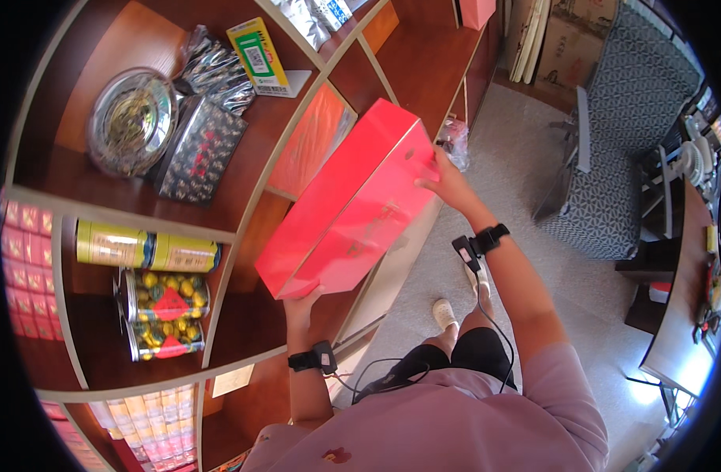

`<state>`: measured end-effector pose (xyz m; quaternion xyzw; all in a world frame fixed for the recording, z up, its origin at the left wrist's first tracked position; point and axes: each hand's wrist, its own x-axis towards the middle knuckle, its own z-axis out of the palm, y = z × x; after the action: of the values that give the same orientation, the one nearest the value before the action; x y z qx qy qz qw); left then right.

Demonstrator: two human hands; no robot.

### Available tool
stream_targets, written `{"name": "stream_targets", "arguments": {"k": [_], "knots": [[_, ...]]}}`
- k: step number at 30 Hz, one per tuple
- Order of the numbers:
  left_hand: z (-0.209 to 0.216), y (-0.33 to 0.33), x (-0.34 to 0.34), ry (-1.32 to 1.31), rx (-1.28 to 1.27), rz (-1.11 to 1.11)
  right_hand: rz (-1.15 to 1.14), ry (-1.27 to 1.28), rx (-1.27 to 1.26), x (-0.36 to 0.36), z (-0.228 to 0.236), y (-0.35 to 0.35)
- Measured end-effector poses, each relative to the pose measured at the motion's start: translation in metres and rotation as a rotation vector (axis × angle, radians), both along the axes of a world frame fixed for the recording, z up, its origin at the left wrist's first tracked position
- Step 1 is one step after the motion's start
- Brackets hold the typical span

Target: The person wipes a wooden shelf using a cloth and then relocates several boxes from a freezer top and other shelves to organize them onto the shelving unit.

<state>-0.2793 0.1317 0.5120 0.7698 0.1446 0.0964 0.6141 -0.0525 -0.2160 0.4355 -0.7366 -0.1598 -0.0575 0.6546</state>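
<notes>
A long red gift box [352, 208] is held up in front of the shelves, tilted, its far end up and to the right. My left hand [299, 305] grips its near lower corner, with the fingers mostly hidden beneath it. At the far right end, my right hand [447, 182] holds the edge, thumb on the front face and the other fingers round the end. Behind the box, an orange-red flat package [311, 141] stands in a shelf compartment. Both wrists carry black straps with small cabled devices.
Left, a wooden shelf unit [242, 189] holds a round clear container [132, 122], a dark patterned box [201, 149], a yellow-green code stand [258, 57], yellow canisters [148, 245] and jars of gold-wrapped balls [168, 296]. Right are a patterned chair [600, 185] and a table [679, 315].
</notes>
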Motion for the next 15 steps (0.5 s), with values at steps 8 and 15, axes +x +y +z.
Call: {"name": "stream_targets", "arguments": {"k": [8,15], "knots": [[-0.044,-0.005,0.076,-0.027,0.045,0.203,0.142,0.117,0.071,0.127,-0.051,0.075],[-0.064,0.012,0.138,-0.019,0.111,0.271,0.164,0.051,0.005,0.198,-0.075,0.106]]}}
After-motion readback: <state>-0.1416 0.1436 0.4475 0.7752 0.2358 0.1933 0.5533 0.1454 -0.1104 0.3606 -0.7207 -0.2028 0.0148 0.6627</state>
